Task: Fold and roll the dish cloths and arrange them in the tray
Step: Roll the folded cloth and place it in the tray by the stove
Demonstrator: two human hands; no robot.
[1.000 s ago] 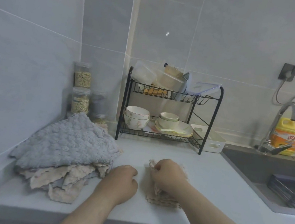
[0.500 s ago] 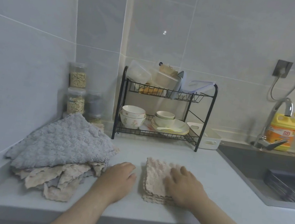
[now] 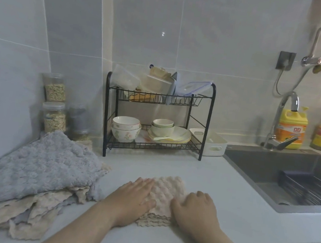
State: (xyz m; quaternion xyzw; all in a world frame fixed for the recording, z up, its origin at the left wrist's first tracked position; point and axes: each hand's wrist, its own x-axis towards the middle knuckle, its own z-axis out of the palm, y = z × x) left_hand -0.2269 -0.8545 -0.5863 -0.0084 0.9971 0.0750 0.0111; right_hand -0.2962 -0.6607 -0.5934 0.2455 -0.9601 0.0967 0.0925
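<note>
A folded beige dish cloth (image 3: 167, 194) lies in several layers on the white counter near its front edge. My left hand (image 3: 134, 200) presses flat on the cloth's left side with straight fingers. On its right side rests my right hand (image 3: 195, 209), fingers spread and slightly bent over the cloth's edge. A pile of unfolded cloths (image 3: 36, 169) sits at the left, a grey one on top of beige ones. The white tray (image 3: 213, 143) with cut-out handles stands behind the dish rack's right leg.
A black two-tier dish rack (image 3: 156, 118) with bowls and plates stands at the back. Jars (image 3: 54, 105) line the left corner. A dark sink (image 3: 289, 176) with a faucet and a yellow detergent bottle (image 3: 292, 126) fills the right side.
My left hand moved from the bare counter onto the cloth's left side. The cloth, bunched under my right fist a second ago, now lies flat and folded under both hands.
</note>
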